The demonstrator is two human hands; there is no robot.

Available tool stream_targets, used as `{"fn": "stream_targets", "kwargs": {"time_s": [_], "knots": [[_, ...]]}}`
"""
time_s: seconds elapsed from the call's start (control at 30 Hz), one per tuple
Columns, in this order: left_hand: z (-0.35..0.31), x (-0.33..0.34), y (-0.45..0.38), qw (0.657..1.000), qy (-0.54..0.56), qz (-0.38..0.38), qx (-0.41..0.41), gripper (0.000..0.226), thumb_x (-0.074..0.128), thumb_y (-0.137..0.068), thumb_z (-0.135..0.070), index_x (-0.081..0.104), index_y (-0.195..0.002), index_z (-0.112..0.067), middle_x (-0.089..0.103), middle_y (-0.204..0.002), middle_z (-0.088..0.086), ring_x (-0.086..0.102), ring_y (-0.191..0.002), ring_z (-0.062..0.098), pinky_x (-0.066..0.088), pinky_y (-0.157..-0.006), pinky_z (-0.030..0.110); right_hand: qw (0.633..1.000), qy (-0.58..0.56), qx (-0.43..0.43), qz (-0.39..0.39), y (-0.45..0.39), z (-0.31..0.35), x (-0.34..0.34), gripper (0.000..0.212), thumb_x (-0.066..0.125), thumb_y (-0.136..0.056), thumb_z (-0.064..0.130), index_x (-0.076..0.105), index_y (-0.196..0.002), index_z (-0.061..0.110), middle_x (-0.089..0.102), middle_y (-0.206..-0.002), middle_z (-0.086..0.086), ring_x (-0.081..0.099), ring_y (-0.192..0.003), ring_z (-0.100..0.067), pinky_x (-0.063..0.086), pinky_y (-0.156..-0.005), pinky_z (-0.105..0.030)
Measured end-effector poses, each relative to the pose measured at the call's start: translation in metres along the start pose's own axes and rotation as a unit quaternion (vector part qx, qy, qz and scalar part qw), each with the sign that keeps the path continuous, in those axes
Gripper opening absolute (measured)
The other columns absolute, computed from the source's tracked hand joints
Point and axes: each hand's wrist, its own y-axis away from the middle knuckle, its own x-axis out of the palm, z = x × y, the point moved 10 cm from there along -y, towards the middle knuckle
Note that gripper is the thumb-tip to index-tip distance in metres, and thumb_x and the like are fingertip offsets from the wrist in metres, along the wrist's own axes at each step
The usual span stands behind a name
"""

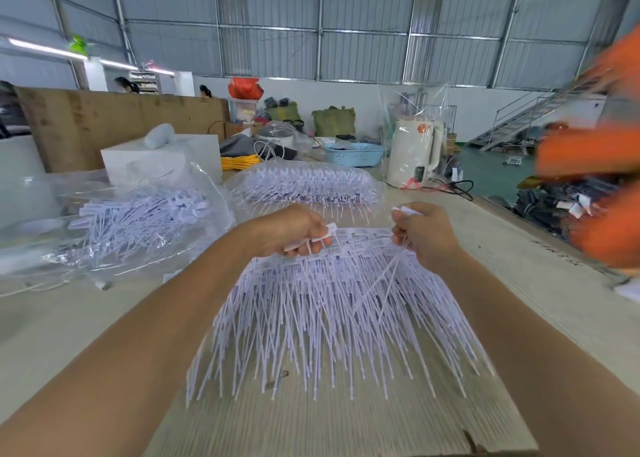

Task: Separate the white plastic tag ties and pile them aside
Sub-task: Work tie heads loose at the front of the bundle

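Nearest you, a cardboard sheet (346, 422) covers the table, its near edge torn. On it lies a fanned bunch of ties (329, 318), joined in strips along the far side, thin tails pointing back toward you.

Your left hand (294, 231) curls over the far left end of the bunch, fingers pinching a few tag heads. Your right hand (426, 234) grips the far right end, thumb and fingers closed on a tag, with loose tails hanging below the fist. A strip of tags stretches between the two hands.

Beyond your left arm, toward the table's left edge, a pile of loose ties (138, 221) sits in a clear bag (211, 193). Straight ahead, past your hands, a second bag holds more joined ties (304, 186). Behind the pile stands a white block (162, 158). Farther back right, a white kettle (412, 155) stands wrapped in plastic, near a blue basket (353, 153). An orange sleeve (588, 151) blurs at the right edge.
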Motion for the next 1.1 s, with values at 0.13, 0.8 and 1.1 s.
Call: {"fn": "stream_targets", "kwargs": {"time_s": [0.13,0.8,1.1], "knots": [[0.000,0.004,-0.002,0.998,-0.061,0.005,0.007,0.026,0.046,-0.089,0.003,0.065,-0.090,-0.015,0.051,-0.074,0.007,0.040,-0.047,0.013,0.026,-0.045,0.020,0.997,0.010,0.036,0.072,0.000,0.015,0.008,0.013,0.056,-0.090,-0.002,0.054,-0.079,0.005,0.049,-0.065,-0.008,0.050,-0.048,-0.013,0.042,-0.039,-0.016],[-0.013,-0.003,-0.010,0.993,0.052,-0.065,0.079,0.013,0.066,-0.081,0.004,0.061,-0.093,0.003,0.060,-0.071,0.010,0.055,-0.060,0.015,0.046,-0.055,0.021,0.963,0.157,-0.010,0.218,0.042,0.012,0.082,0.010,0.056,-0.089,-0.004,0.055,-0.087,0.005,0.054,-0.067,-0.013,0.051,-0.047,-0.014,0.048,-0.043,-0.021],[-0.001,0.005,-0.010,0.977,0.201,-0.056,0.035,0.027,0.053,-0.096,-0.017,0.056,-0.071,-0.006,0.056,-0.053,0.007,0.042,-0.035,0.008,0.026,-0.035,0.016,0.972,0.161,-0.076,0.153,0.036,0.015,0.076,0.011,0.056,-0.087,-0.008,0.054,-0.087,0.003,0.054,-0.061,-0.010,0.053,-0.045,-0.011,0.052,-0.048,-0.021]]}}
